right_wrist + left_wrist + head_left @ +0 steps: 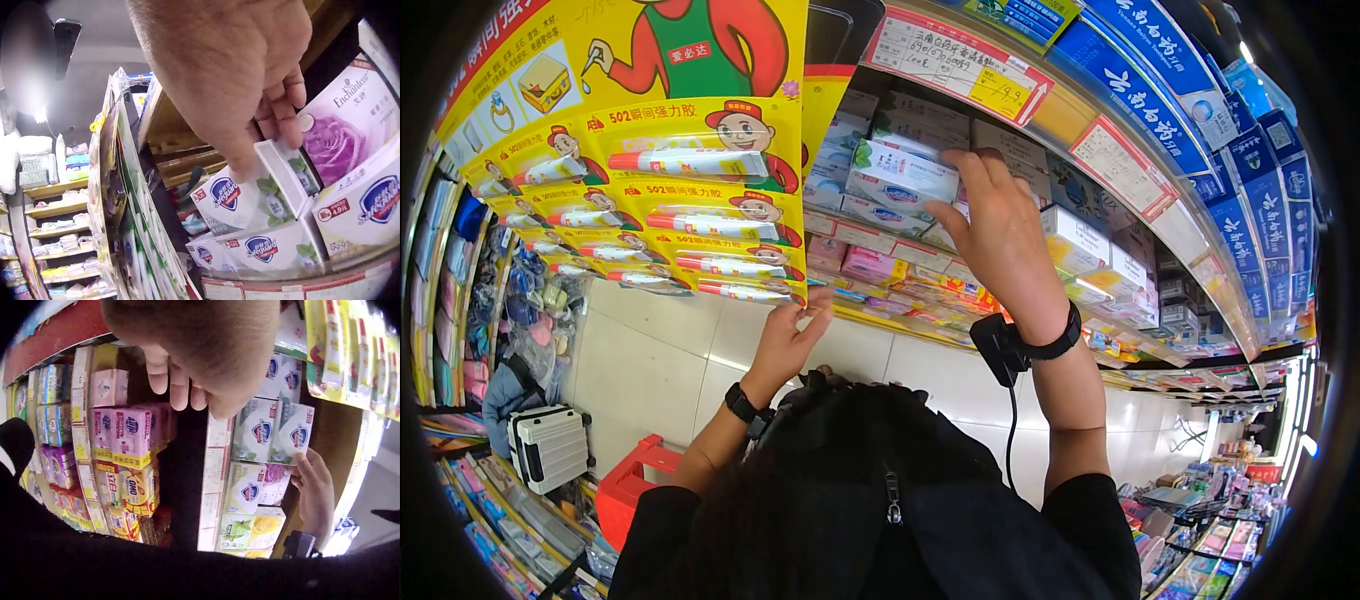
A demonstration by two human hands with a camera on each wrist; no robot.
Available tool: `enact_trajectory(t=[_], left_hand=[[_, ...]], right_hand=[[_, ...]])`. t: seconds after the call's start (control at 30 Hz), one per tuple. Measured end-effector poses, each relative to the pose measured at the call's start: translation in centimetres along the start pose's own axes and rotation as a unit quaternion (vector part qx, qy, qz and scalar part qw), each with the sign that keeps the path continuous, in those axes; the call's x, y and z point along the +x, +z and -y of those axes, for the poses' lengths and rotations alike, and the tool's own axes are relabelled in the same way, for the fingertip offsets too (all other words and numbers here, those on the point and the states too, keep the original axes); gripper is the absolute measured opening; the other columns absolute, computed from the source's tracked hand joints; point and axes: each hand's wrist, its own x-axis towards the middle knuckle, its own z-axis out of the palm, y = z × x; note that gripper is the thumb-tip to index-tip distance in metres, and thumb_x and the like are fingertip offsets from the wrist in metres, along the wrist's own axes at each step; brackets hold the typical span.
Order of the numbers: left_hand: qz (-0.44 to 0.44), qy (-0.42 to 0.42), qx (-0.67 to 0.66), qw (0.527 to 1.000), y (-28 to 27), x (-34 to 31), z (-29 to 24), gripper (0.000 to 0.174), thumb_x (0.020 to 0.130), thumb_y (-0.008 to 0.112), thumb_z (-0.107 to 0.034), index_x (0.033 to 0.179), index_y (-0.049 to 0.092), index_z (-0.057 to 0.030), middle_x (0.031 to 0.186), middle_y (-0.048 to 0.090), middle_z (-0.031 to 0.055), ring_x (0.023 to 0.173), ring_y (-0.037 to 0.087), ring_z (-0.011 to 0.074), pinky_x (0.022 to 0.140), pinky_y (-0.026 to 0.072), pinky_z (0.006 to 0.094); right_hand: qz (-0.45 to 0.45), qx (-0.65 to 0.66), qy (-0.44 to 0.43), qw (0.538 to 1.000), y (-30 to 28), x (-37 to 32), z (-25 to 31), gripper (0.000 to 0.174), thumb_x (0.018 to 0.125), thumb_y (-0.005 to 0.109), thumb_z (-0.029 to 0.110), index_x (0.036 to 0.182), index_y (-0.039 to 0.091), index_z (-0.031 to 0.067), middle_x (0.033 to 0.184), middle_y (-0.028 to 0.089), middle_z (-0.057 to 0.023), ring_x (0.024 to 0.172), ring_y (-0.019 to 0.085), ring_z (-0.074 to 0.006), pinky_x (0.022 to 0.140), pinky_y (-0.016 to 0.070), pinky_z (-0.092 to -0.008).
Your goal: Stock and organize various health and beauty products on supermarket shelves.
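Note:
On a shelf, the right hand [1003, 232] holds the end of a white Safeguard soap box [905, 178]. In the right wrist view its thumb lies on the front of that box [250, 199] and the other fingers of the hand [234, 81] reach behind it. The box rests on another Safeguard box [275, 245]. In the left wrist view the right hand [315, 494] touches the box's edge [292, 434]. The left hand [788, 335] is below the hanging glue cards, fingers loosely bent and holding nothing; in its own view the hand [200, 344] is near the shelves.
A yellow card of glue tubes [700, 210] hangs at the left of the shelf. Price labels [960, 65] line the shelf edge. Pink soap packs [131, 428] fill a lower shelf. A red basket [640, 480] and a white suitcase [550, 447] stand on the floor.

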Motion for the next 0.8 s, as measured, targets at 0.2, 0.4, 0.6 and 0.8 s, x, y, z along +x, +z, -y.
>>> enact_trajectory(t=[0.2,0.4,0.6,0.8], left_hand=[[-0.036,0.144,0.129,0.98,1.9,2.5,-4.5,0.054,0.089,0.061,-0.006,0.139,0.042,-0.0004,0.14,0.041,0.0152,0.116,0.051,0.0197,0.088,0.0468,0.029],[-0.061,0.217,0.213,0.951,4.7,4.1,-5.5,0.082,0.087,0.063,-0.008,0.152,0.014,-0.0011,0.153,0.021,0.0213,0.12,0.047,0.0262,0.086,0.0482,0.0319],[-0.115,0.232,0.231,0.938,5.2,5.6,-4.5,0.085,0.086,0.063,-0.007,0.153,0.01,-0.0011,0.153,0.02,0.0223,0.119,0.05,0.0271,0.086,0.0516,0.0333],[-0.085,0.214,0.152,0.961,5.8,6.6,-5.6,0.086,0.085,0.061,-0.002,0.153,0.009,-0.0012,0.151,0.021,0.0225,0.116,0.052,0.0242,0.082,0.0524,0.03]], right_hand=[[-0.015,-0.003,-0.014,1.0,-0.7,-0.1,0.1,0.042,0.079,0.076,0.02,0.115,0.059,0.0054,0.103,0.062,-0.0163,0.096,0.059,-0.036,0.083,0.0454,-0.0424],[-0.002,-0.022,0.006,1.0,-1.1,-0.5,-0.4,0.041,0.078,0.077,0.021,0.112,0.06,0.0041,0.102,0.063,-0.0164,0.097,0.059,-0.0361,0.084,0.0447,-0.0433],[-0.032,-0.037,-0.033,0.998,-0.5,-0.4,-0.7,0.042,0.072,0.079,0.019,0.108,0.064,0.0031,0.102,0.062,-0.0121,0.098,0.057,-0.0316,0.082,0.0441,-0.0413],[-0.048,-0.089,-0.053,0.993,0.0,-0.4,-0.8,0.047,0.073,0.078,0.021,0.114,0.065,0.0041,0.11,0.064,-0.0095,0.099,0.056,-0.0306,0.087,0.0412,-0.0435]])
